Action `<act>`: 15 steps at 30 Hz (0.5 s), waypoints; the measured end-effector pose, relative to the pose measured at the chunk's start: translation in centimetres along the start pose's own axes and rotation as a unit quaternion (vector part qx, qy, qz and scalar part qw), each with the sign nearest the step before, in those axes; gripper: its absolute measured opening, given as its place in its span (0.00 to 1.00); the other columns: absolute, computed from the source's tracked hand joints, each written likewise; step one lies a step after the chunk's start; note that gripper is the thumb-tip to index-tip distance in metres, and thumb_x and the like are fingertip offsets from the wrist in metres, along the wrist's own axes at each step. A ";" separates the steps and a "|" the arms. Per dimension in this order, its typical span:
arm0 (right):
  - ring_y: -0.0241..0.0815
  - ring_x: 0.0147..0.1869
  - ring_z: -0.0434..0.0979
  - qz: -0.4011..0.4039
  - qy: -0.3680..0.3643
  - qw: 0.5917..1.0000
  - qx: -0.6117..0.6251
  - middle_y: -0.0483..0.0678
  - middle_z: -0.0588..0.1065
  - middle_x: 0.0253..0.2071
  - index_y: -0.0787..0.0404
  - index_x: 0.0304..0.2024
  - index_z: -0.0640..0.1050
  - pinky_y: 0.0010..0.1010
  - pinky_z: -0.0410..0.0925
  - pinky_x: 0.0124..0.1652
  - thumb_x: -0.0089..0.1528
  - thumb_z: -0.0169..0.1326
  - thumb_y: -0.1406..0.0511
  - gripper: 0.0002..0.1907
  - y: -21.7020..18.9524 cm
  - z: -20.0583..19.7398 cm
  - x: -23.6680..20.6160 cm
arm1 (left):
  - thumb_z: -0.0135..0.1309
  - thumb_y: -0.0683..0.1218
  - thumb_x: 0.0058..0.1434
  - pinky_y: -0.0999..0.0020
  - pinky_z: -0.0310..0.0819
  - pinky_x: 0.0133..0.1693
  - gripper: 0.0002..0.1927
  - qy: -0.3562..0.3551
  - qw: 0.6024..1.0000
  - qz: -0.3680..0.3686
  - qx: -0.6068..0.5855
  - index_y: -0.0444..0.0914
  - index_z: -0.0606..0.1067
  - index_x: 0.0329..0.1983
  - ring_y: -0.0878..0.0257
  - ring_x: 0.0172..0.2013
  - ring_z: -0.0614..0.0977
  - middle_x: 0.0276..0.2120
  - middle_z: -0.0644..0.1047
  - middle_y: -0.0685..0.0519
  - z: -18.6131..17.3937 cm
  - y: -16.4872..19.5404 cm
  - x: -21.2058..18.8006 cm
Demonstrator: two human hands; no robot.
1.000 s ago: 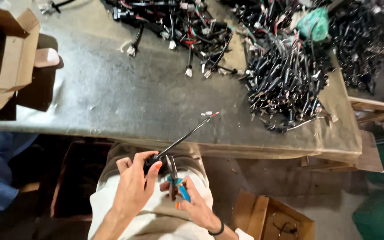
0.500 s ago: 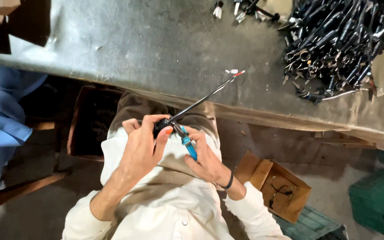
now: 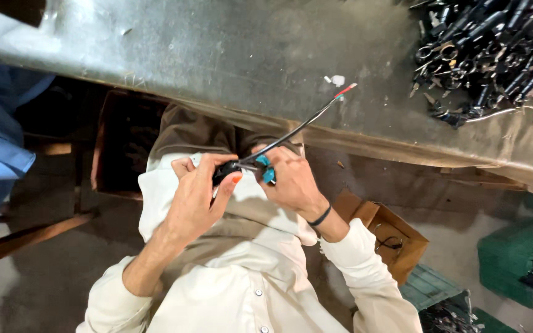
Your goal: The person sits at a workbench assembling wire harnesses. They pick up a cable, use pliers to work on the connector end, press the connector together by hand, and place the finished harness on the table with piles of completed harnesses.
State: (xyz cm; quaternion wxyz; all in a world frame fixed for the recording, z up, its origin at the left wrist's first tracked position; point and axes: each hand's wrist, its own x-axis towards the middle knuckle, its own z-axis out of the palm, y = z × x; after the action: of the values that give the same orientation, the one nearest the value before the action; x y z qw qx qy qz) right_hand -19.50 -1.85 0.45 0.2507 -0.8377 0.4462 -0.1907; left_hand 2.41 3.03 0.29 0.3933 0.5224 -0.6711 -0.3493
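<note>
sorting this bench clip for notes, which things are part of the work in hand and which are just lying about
In hand:
- thin black cable with red and white wire ends, its plug end held by the left hand
- blue-handled metal cutters in the right hand

Lying about:
- heap of black cables on the grey metal table
- open brown cardboard box
- green plastic crate

Bench (image 3: pixel 217 55) spans the far side; cable pile (image 3: pixel 495 55) on its far right. Hands near, below bench edge: left hand (image 3: pixel 195 197) left of right hand (image 3: pixel 291 182), cable (image 3: pixel 297 129) between them reaching up-right over the bench. Cardboard box (image 3: pixel 396 237) on floor, right.
</note>
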 end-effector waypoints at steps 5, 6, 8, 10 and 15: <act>0.59 0.46 0.76 0.057 -0.035 0.993 0.098 0.57 0.76 0.44 0.65 0.57 0.72 0.45 0.68 0.44 0.66 0.54 0.67 0.18 -3.1 -0.8 -0.9 | 0.62 0.46 0.66 0.57 0.49 0.46 0.18 0.104 0.984 0.067 0.126 0.38 0.71 0.55 0.57 0.30 0.72 0.37 0.78 0.54 0.3 -0.5 0.1; 0.59 0.45 0.76 0.050 -0.029 0.994 0.092 0.58 0.76 0.44 0.66 0.57 0.72 0.45 0.68 0.44 0.66 0.54 0.67 0.17 -3.4 -0.8 -1.0 | 0.63 0.46 0.65 0.56 0.49 0.45 0.19 0.109 0.981 0.063 0.147 0.38 0.71 0.55 0.56 0.30 0.72 0.37 0.78 0.54 0.4 -0.5 0.1; 0.60 0.42 0.76 0.130 -0.056 0.986 0.091 0.58 0.76 0.39 0.65 0.55 0.72 0.44 0.68 0.40 0.65 0.55 0.65 0.17 -3.9 -0.5 -0.9 | 0.65 0.47 0.66 0.57 0.49 0.45 0.19 0.105 0.981 0.046 0.159 0.39 0.72 0.55 0.58 0.30 0.72 0.35 0.76 0.55 0.8 -0.6 0.1; 0.60 0.39 0.77 0.197 -0.081 0.972 0.095 0.58 0.77 0.35 0.63 0.54 0.72 0.44 0.68 0.37 0.65 0.55 0.64 0.16 -4.1 -0.1 -0.9 | 0.65 0.47 0.66 0.57 0.49 0.45 0.19 0.116 0.977 0.051 0.170 0.39 0.72 0.55 0.59 0.33 0.74 0.36 0.76 0.56 1.1 -0.7 0.1; 0.61 0.39 0.77 0.180 -0.074 0.976 0.100 0.59 0.77 0.37 0.61 0.54 0.72 0.44 0.69 0.37 0.66 0.55 0.65 0.15 -3.8 0.5 -1.7 | 0.64 0.45 0.65 0.57 0.49 0.46 0.18 0.133 0.974 0.062 0.171 0.42 0.72 0.55 0.61 0.37 0.77 0.41 0.78 0.57 1.5 -1.2 0.0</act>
State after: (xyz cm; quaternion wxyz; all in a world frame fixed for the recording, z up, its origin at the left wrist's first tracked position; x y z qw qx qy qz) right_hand -17.68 1.48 2.13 0.3957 -0.7262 0.5485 -0.1233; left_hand 1.63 2.90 -1.43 0.4049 0.5807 -0.6939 -0.1319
